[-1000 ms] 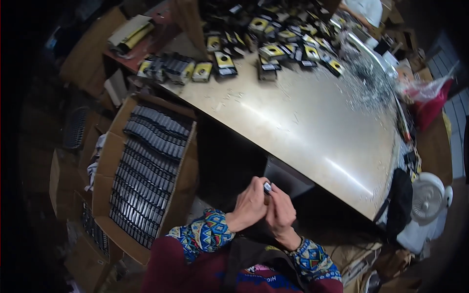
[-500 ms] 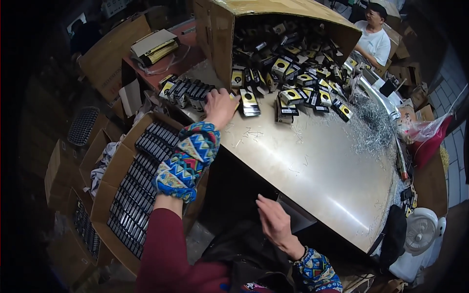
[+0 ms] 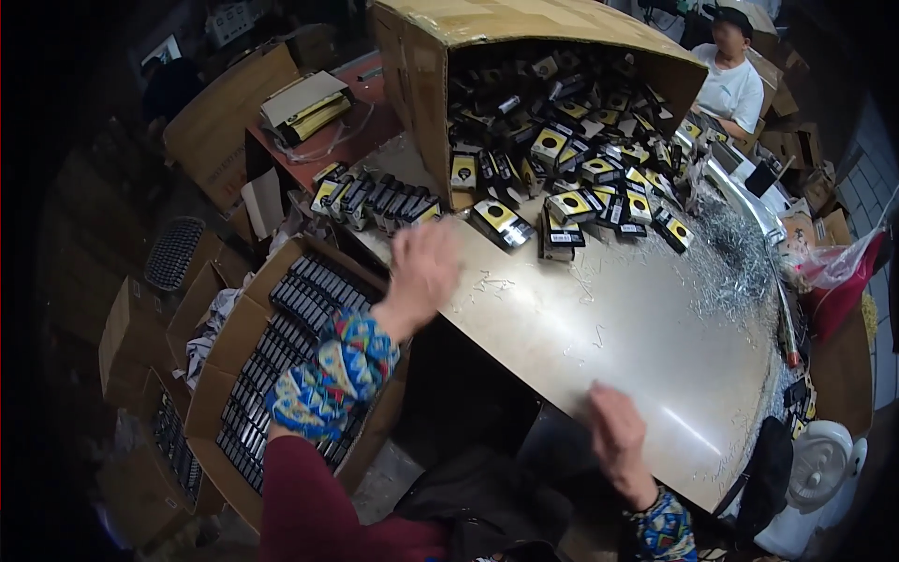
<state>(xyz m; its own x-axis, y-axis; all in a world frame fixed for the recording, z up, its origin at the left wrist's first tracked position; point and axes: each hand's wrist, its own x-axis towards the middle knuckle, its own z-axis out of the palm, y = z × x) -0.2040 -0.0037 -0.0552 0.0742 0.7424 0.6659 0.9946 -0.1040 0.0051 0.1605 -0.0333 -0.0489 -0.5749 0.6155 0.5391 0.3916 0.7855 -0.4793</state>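
My left hand [image 3: 423, 276] is over the table's near left edge, just short of a row of small black-and-yellow boxes [image 3: 375, 201]. Its fingers are blurred but look loosely spread, with nothing visible in them. Over the front edge of the metal tabletop [image 3: 562, 332] hangs my right hand [image 3: 620, 433]; motion smears its fingers, so I cannot tell whether they are closed. A single black-and-yellow box [image 3: 502, 223] lies in front of the big carton [image 3: 417, 94], which lies on its side and spills many such boxes [image 3: 599, 169].
Left of the table, an open carton [image 3: 217, 417] holds rows of black items. Thin metal pins [image 3: 735, 244] are heaped at the right. A white fan [image 3: 817, 468] stands at the lower right. Another person [image 3: 730, 80] sits beyond the table.
My left hand has come away from the row of boxes, back toward me. My right hand has moved right, over the table edge. The single box in front of the carton now lies turned.
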